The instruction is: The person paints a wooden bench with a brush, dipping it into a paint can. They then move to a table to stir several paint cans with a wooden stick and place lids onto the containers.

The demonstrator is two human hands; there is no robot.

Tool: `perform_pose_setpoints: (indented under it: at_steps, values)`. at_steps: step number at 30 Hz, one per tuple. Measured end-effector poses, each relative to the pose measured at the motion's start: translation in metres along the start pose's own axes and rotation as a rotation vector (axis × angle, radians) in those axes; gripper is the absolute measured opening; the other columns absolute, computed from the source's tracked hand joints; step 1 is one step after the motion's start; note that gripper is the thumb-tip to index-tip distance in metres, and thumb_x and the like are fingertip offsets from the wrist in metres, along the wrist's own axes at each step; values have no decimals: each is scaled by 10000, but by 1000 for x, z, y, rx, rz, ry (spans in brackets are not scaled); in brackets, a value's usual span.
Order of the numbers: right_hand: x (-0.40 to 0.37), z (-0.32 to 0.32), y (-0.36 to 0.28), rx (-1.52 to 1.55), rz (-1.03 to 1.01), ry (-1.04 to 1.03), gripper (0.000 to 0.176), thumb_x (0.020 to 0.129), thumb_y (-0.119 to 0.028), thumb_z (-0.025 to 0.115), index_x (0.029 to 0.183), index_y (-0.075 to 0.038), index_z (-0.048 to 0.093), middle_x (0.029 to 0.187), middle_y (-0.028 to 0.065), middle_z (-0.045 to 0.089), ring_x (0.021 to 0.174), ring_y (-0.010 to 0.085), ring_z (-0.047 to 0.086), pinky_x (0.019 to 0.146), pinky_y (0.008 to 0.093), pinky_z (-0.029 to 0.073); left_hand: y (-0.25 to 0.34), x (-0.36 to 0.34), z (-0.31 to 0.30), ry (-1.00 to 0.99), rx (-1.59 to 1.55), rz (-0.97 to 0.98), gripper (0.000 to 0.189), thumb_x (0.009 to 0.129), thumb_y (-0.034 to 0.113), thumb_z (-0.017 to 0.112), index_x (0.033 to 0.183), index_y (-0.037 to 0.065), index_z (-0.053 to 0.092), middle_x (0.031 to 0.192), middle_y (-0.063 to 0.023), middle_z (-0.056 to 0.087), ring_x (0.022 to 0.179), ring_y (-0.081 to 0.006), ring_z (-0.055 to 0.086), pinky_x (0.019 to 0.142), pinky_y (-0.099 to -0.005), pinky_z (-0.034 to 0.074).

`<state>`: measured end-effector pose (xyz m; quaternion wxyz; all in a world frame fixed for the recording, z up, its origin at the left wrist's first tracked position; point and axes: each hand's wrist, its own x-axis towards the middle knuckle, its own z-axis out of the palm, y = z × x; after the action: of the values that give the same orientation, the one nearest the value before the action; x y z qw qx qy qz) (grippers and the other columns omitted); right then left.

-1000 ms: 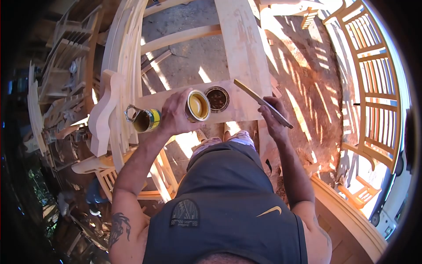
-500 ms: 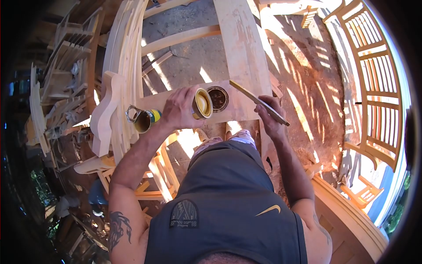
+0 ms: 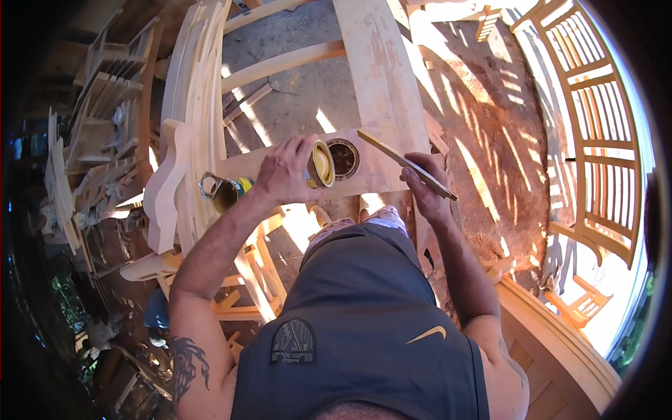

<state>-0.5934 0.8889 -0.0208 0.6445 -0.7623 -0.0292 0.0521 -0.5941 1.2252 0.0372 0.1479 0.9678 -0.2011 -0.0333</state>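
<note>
In curled left hand [image 3: 283, 170], tipping yellow-lined round tin [image 3: 321, 165] further toward dark-brown open tin [image 3: 346, 158], mid-frame; gripping flat wooden stick [image 3: 393, 155] in right hand [image 3: 432, 199].

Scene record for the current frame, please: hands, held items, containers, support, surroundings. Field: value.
left_hand: left hand gripping a yellow-lined can, tilted, mouth facing right
right_hand: right hand gripping a flat stick, its far end angled toward the containers
open_container: round container with dark contents, beside the held can; contact unclear
other_can: yellow-labelled can, left of the left hand, partly hidden
support: wooden board under the round container
pouring: no stream visible
background: slatted wooden furniture at right
</note>
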Motion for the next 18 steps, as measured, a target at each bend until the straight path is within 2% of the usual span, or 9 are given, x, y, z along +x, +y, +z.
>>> perform_pose_setpoints:
  at_steps: [14, 18]
  values:
    - [2, -2, -7, -29, -4, -7, 290, 979, -147, 752, 1216, 14, 705, 933, 109, 779, 818, 151, 748, 749, 310, 601, 5, 11, -4, -88, 54, -27, 1019, 652, 457, 925, 1443, 30, 445, 1262, -212, 600, 1171, -389, 646, 994, -497, 579]
    - [1, 0, -7, -12, 1, 16, 294, 975, -148, 757, 1219, 5, 705, 934, 108, 781, 814, 150, 749, 745, 311, 602, 7, 14, -6, -150, 61, -53, 1057, 638, 413, 918, 1487, 20, 426, 1305, -205, 585, 1233, -387, 627, 1062, -481, 551]
